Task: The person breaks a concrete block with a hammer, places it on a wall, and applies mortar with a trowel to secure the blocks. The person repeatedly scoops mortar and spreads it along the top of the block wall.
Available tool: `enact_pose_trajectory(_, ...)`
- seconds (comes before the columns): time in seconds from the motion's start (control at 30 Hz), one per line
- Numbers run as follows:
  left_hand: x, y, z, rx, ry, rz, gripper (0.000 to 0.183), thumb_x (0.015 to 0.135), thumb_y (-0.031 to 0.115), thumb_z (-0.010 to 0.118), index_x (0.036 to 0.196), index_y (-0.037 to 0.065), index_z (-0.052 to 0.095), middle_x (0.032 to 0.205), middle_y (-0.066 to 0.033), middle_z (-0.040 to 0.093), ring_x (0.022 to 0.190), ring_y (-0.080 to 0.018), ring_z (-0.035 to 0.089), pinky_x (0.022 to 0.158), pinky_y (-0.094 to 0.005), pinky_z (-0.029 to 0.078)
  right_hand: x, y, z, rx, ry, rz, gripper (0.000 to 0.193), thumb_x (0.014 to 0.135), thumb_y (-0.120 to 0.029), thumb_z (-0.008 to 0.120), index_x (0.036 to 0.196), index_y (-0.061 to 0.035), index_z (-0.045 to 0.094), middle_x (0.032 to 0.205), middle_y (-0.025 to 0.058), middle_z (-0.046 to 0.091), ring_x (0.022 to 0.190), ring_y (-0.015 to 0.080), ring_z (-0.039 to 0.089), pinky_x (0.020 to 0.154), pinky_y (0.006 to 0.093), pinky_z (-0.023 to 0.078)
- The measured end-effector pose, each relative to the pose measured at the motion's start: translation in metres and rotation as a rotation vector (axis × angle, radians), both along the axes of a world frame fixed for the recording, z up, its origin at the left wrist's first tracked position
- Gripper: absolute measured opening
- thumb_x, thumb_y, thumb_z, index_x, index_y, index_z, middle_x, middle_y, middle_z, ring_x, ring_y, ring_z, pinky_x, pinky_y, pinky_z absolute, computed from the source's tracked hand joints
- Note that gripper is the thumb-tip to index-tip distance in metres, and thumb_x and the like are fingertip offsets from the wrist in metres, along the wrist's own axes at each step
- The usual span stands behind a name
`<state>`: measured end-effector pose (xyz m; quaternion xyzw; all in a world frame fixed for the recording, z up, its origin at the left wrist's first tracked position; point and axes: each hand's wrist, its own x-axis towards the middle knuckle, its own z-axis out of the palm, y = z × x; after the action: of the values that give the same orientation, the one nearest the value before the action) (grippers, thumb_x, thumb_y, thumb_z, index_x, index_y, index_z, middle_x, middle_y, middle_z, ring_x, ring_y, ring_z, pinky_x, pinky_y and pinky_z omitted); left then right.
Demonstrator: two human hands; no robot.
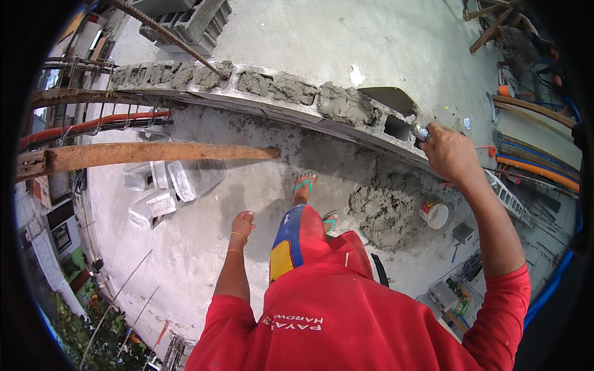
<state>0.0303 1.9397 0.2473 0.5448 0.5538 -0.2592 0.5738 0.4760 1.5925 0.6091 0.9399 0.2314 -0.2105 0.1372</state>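
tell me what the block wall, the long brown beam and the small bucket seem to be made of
Block wall: likely concrete, matte grey, with rough edges and hollow cells. Long brown beam: seemingly bare wood, judging by its streaked surface. Small bucket: perhaps plastic, smooth and whitish, though painted metal is possible.

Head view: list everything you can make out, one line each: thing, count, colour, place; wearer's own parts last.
Block wall: one, grey, upper centre.
Mortar patches: several, grey, on the wall.
Mortar heap: one, grey, right of centre.
Bucket: one, white, beside the heap.
Trowel: one, grey, wall's right end.
Large plank: one, tan, left.
Loose blocks: several, grey, below plank.
Stacked blocks: several, grey, top left.
Rods: several, brown, mainly left.
Plants: uncountable, green, lower left.
Slippers: two, green, centre.
Shirt: one, red, bottom.
Left hand: one, red-sleeved, left of centre.
Right hand: one, red-sleeved, gripping trowel.
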Motion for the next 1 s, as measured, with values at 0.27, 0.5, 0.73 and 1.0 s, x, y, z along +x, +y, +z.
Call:
enact_pose_trajectory(0.27,0.010,0.011,0.036,0.041,0.021,0.036,0.036,0.100,0.036,0.058,0.127,0.011,0.058,0.104,-0.0025,0.066,0.076,-0.0147,0.062,0.062,-0.0293,0.045,-0.040,0.011,-0.015,0.070,0.087,-0.059,0.034,0.088,-0.017,0.070,0.119,-0.0081,0.058,0.107,0.0181,0.067,0.096,0.0375,0.070,0.084,0.0489,0.056)
enact_pose_trajectory(0.5,0.009,0.007,0.080,0.160,-0.104,0.098,0.035,0.101,0.035,0.056,0.126,0.011,0.058,0.102,-0.0022,0.065,0.077,-0.0146,0.062,0.062,-0.0291,0.046,-0.039,-0.036,-0.005,0.078,-0.048,0.023,0.032,0.092,-0.016,0.057,0.124,-0.0123,0.059,0.112,0.0135,0.067,0.098,0.0338,0.071,0.083,0.0467,0.055)
enact_pose_trajectory(0.73,-0.029,-0.038,0.119,0.167,0.033,0.005,0.035,0.101,0.034,0.055,0.128,0.011,0.057,0.105,-0.0018,0.065,0.079,-0.0143,0.063,0.064,-0.0299,0.048,-0.055,-0.036,-0.033,0.040,-0.098,0.125,0.029,0.096,-0.017,0.054,0.124,-0.0132,0.060,0.111,0.0110,0.064,0.098,0.0299,0.069,0.082,0.0451,0.052)
enact_pose_trajectory(1.0,-0.099,-0.069,0.123,0.075,0.147,0.087,0.038,0.101,0.037,0.056,0.130,0.013,0.056,0.106,-0.0023,0.065,0.078,-0.0160,0.064,0.064,-0.0334,0.048,-0.098,-0.068,-0.050,1.196,0.707,-0.812,0.031,0.099,-0.028,0.062,0.115,-0.0034,0.055,0.094,0.0107,0.063,0.075,0.0182,0.064,0.064,0.0366,0.054)
